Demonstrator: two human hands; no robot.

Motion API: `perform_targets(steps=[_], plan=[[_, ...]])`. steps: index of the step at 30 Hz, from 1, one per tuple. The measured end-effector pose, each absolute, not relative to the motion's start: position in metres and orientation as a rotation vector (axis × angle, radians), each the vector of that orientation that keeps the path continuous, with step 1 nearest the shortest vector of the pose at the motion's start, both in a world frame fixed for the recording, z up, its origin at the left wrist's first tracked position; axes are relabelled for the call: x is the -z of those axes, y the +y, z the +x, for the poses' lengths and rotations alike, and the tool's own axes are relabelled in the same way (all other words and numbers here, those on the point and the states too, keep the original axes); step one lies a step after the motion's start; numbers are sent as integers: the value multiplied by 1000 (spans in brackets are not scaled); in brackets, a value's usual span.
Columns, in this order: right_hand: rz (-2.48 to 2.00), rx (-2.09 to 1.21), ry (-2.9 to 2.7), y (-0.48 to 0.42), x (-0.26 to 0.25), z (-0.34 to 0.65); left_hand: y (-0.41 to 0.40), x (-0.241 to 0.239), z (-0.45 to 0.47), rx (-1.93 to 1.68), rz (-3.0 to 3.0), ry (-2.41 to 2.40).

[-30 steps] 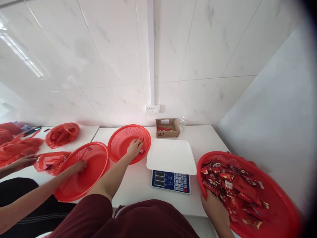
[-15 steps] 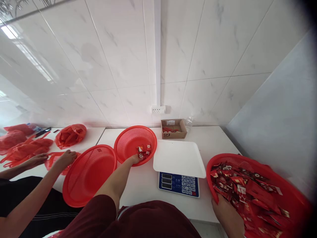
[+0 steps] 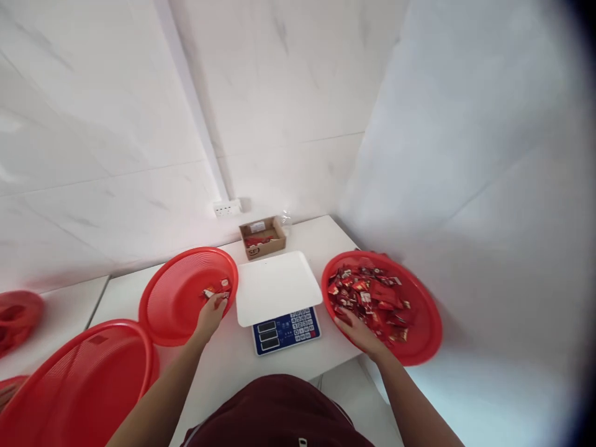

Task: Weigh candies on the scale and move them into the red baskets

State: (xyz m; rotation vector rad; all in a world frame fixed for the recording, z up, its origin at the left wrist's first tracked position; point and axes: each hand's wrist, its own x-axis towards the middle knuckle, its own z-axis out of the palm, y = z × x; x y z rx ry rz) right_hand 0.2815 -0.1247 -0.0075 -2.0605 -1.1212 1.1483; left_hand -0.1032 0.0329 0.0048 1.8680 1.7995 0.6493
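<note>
My left hand [image 3: 211,312] rests on the near right rim of a red mesh basket [image 3: 172,298], fingers curled by a few red packets [image 3: 218,288] lying inside; whether it grips one is unclear. My right hand [image 3: 361,333] lies on the near left rim of a larger red basket [image 3: 419,329] heaped with several red snack packets [image 3: 370,297], fingers spread over them. Between the baskets stands a scale with a white pan [image 3: 278,285] and a blue keypad [image 3: 286,329].
A big red basket [image 3: 74,385] fills the lower left. A small cardboard box [image 3: 262,236] sits by the back wall under a wall socket [image 3: 227,207]. Red bags [image 3: 16,313] lie at the far left. A white wall closes the right side.
The camera has swung right and back. My left hand stays at the small basket's rim by the dropped packets. My right hand has moved onto the packets. The other person's hands are out of view.
</note>
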Motion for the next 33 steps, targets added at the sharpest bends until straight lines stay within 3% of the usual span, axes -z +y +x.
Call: perform_targets(steps=[4,7,20,33], plan=[[-1940,-1411,-726,-120,8,301,6,-3,-87,-719,1983,1667],[-1963,-1423,-711,-115,17,311,-11,-6,-78,-763,2044,1606],[-2287,-702,-1077,-88,50,348,-54,-11,-14,-525,2144,1373],[-2550,-594,-1529,-78,64,342,-66,-33,22,-388,2163,1291]])
